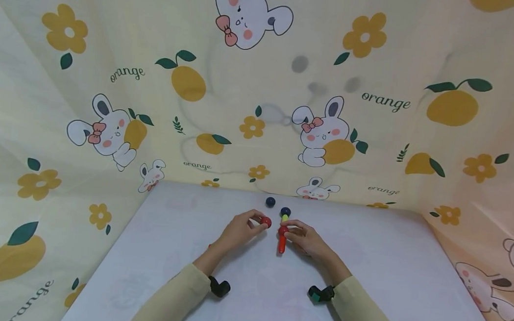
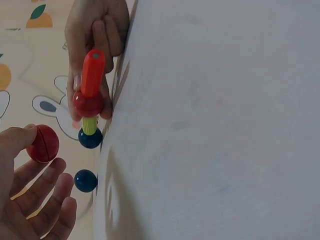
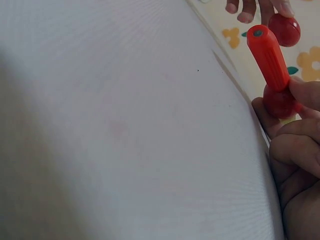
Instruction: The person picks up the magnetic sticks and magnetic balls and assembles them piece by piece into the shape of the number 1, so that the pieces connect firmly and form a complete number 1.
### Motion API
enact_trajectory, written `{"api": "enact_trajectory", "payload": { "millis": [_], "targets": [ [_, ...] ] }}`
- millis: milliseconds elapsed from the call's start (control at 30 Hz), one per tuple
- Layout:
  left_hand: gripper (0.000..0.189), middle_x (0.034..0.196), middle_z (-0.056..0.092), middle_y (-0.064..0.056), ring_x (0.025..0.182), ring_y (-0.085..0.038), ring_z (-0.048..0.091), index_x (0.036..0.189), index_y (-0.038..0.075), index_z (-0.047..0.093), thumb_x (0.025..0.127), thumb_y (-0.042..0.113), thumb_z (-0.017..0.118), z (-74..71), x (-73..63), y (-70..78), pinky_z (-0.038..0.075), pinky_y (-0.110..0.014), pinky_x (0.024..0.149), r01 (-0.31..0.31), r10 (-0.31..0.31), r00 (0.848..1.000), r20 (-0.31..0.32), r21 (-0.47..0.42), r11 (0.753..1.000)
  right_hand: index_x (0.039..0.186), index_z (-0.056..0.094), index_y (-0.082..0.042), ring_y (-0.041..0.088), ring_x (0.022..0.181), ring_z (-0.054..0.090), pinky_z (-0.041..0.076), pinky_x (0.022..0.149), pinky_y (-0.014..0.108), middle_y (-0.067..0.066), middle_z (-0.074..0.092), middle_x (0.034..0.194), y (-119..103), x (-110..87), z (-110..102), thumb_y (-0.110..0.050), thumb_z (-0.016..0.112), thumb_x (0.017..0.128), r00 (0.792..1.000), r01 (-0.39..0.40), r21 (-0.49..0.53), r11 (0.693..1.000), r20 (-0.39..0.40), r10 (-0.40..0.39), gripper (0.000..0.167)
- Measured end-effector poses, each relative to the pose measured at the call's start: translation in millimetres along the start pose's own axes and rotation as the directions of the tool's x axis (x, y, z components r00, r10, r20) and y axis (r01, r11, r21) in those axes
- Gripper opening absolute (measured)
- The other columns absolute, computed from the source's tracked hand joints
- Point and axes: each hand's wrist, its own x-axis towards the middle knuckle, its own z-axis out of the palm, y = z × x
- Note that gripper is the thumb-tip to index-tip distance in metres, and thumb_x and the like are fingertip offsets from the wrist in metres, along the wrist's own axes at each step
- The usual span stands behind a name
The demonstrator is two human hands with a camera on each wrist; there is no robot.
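Observation:
My left hand point(image 1: 240, 230) pinches a loose red ball point(image 1: 266, 222) between thumb and fingertips; a seam line shows on it in the left wrist view. To its right, my right hand point(image 1: 307, 238) holds a second red ball point(image 2: 88, 104) with thumb and fingers. That ball sits in a joined row: a red ribbed rod point(image 1: 282, 244) points toward me, and a short yellow-green rod point(image 2: 90, 125) leads to a dark blue ball point(image 1: 285, 211) at the far end. The two red balls are apart.
Another dark blue ball point(image 1: 270, 202) lies alone on the white table point(image 1: 179, 273), behind my hands. A small red bit point(image 1: 209, 246) peeks out beside my left forearm. A printed cloth point(image 1: 240, 81) with rabbits and oranges hangs behind the table and along its sides.

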Motion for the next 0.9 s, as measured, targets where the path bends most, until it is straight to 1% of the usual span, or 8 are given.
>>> {"api": "enact_trajectory", "payload": {
  "millis": [133, 333, 533, 700, 900],
  "targets": [
    [0.036, 0.116, 0.074, 0.003, 0.094, -0.013, 0.063, 0.131, 0.022, 0.070, 0.100, 0.040, 0.078, 1.5, -7.7, 4.1, 0.055, -0.030, 0.080, -0.002, 0.002, 1.000, 0.017, -0.017, 1.000, 0.151, 0.059, -0.016, 0.020, 0.078, 0.047, 0.039, 0.063, 0.021, 0.012, 0.071, 0.134, -1, -1.4, 0, -0.031, 0.068, 0.108, 1.000, -0.005, -0.003, 1.000, -0.002, 0.005, 0.046],
    [0.035, 0.115, 0.074, 0.005, 0.094, -0.012, 0.064, 0.130, 0.023, 0.070, 0.100, 0.039, 0.079, 3.9, -14.2, 4.1, 0.056, -0.029, 0.080, 0.004, -0.002, 0.999, 0.052, -0.032, 0.999, 0.151, 0.059, -0.016, 0.020, 0.071, 0.044, 0.038, 0.061, 0.022, 0.012, 0.071, 0.133, -3, -2.3, 0, -0.032, 0.069, 0.107, 1.000, -0.001, -0.031, 1.000, -0.011, 0.001, 0.047],
    [0.033, 0.114, 0.074, 0.007, 0.095, -0.011, 0.064, 0.128, 0.025, 0.071, 0.100, 0.041, 0.078, 4.2, -24.0, 4.6, 0.056, -0.030, 0.083, -0.008, 0.011, 0.997, 0.081, -0.039, 0.999, 0.150, 0.060, -0.017, 0.019, 0.068, 0.044, 0.038, 0.060, 0.023, 0.012, 0.070, 0.129, -2, -1.8, 1, -0.031, 0.070, 0.107, 1.000, -0.009, -0.025, 1.000, -0.018, 0.009, 0.046],
    [0.031, 0.114, 0.074, 0.007, 0.095, -0.011, 0.065, 0.126, 0.026, 0.071, 0.099, 0.039, 0.079, 5.6, -30.2, 2.7, 0.057, -0.030, 0.084, -0.009, 0.014, 0.995, 0.104, -0.050, 0.999, 0.149, 0.062, -0.020, 0.018, 0.066, 0.044, 0.039, 0.060, 0.022, 0.011, 0.071, 0.131, -1, -0.4, 0, -0.031, 0.070, 0.107, 0.999, -0.018, -0.035, 0.999, -0.033, 0.017, 0.045],
    [0.031, 0.114, 0.073, 0.008, 0.093, -0.010, 0.065, 0.125, 0.027, 0.071, 0.098, 0.036, 0.081, 8.4, -37.0, 1.3, 0.057, -0.027, 0.082, -0.004, 0.013, 0.989, 0.145, -0.060, 0.998, 0.150, 0.061, -0.017, 0.018, 0.064, 0.042, 0.038, 0.059, 0.022, 0.012, 0.070, 0.132, -2, -0.6, 1, -0.030, 0.070, 0.106, 1.000, 0.000, -0.022, 1.000, -0.021, 0.000, 0.046]
  ]
}}
